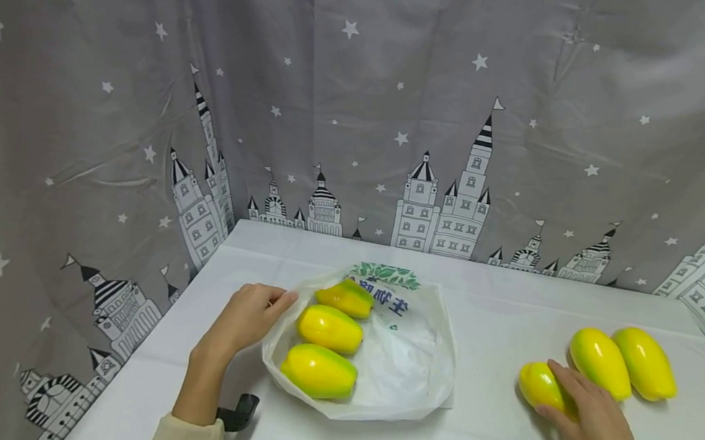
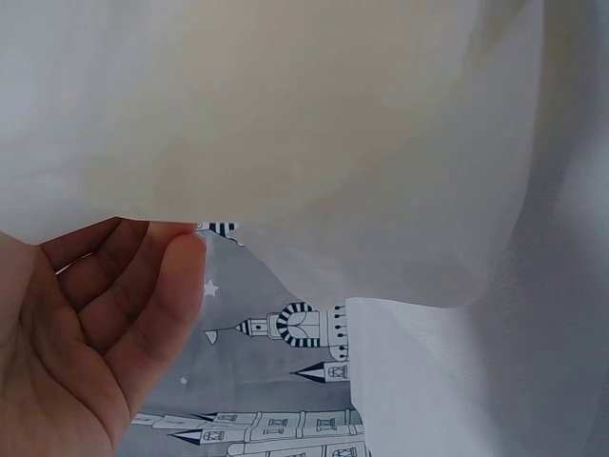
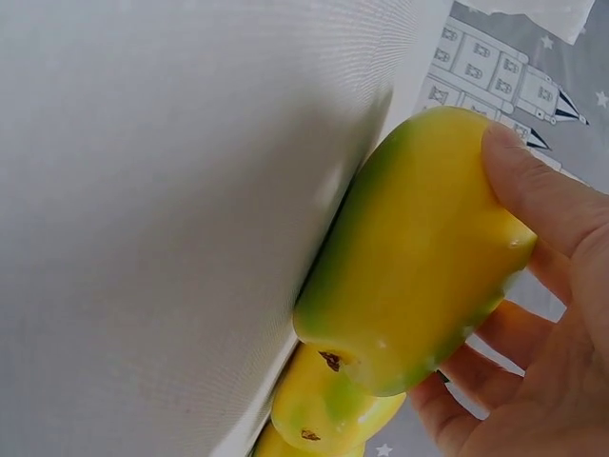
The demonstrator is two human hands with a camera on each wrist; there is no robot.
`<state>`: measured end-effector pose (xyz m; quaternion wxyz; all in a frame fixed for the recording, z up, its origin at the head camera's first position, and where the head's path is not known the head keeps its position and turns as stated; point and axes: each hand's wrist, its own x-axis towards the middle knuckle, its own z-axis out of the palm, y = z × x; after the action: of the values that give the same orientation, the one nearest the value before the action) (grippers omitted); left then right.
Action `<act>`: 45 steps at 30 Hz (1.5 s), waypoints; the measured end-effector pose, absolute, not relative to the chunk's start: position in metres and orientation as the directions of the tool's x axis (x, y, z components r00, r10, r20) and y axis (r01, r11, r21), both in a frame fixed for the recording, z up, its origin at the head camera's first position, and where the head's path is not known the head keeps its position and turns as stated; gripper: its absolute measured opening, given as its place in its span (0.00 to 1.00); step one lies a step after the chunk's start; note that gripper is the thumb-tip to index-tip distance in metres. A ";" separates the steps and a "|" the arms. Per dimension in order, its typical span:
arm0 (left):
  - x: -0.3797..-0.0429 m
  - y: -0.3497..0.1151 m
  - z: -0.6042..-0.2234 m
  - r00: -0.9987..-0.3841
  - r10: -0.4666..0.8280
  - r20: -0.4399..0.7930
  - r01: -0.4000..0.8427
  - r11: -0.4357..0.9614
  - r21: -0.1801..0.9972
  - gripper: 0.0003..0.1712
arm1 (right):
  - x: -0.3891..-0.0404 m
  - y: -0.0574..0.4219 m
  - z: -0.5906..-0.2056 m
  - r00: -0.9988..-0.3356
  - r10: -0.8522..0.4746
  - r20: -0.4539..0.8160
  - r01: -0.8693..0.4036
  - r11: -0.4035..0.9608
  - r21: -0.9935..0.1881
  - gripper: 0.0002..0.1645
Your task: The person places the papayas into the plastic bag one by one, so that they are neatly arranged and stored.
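A white plastic bag with green leaf print lies spread on the table, its mouth facing up. Three yellow-green papayas sit in its left half. At the bag's left rim, my left hand pinches the edge between thumb and fingers; in the left wrist view the bag's film hangs over the fingertips. Over on the right, my right hand grips another papaya, thumb on one side and fingers on the other. The right wrist view has this papaya against the white tabletop, stem end showing.
Two more papayas lie side by side just beyond my right hand. A black curved strap piece is by my left wrist. Behind the white table hangs a grey curtain printed with castles and stars.
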<state>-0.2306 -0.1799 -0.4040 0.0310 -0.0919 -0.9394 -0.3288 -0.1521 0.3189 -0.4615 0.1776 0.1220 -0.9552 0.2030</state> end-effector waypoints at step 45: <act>-0.231 -0.183 -0.404 -0.983 0.148 0.109 0.183 0.760 0.623 0.21 | -0.140 0.217 -0.401 -0.823 -0.286 0.490 -0.486 0.801 -0.349 0.43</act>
<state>-0.2308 -0.1829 -0.4040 0.0268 -0.0882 -0.9377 -0.3349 -0.1402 0.2167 -0.4011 0.2117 0.2085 -0.9251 0.2364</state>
